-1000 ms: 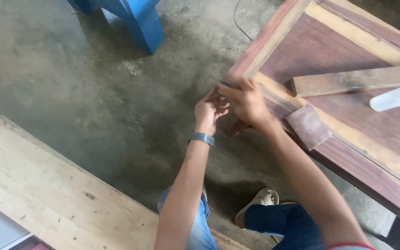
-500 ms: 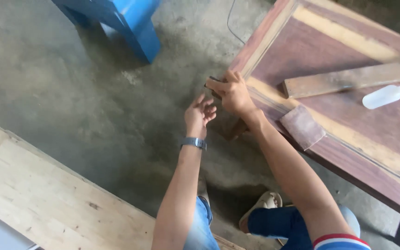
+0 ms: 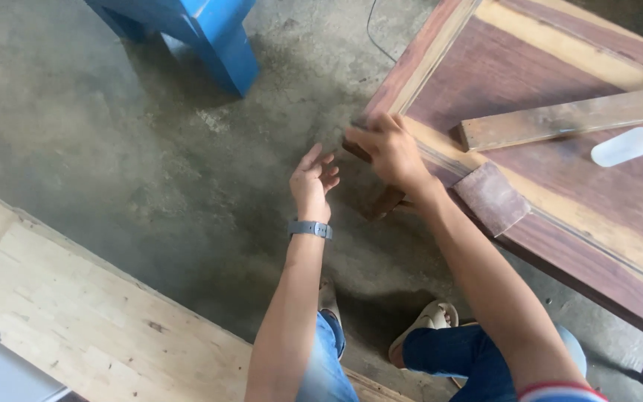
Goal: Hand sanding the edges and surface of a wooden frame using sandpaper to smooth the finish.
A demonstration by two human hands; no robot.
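Head view: left hand is drifting away toward 9 o'clock, fingers spread; right hand keeps pinching the door panel corner.

A reddish-brown wooden bench with pale inlaid strips stands on the concrete floor. On it lie a loose wooden slat, a white squeeze bottle and, at its near edge, a small brown block.

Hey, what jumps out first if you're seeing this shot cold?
The right hand presses on the corner of a big reddish wooden panel at right, with the left hand open beside it. A bright blue stand sits top left on the concrete floor, and a pale plank lies bottom left.
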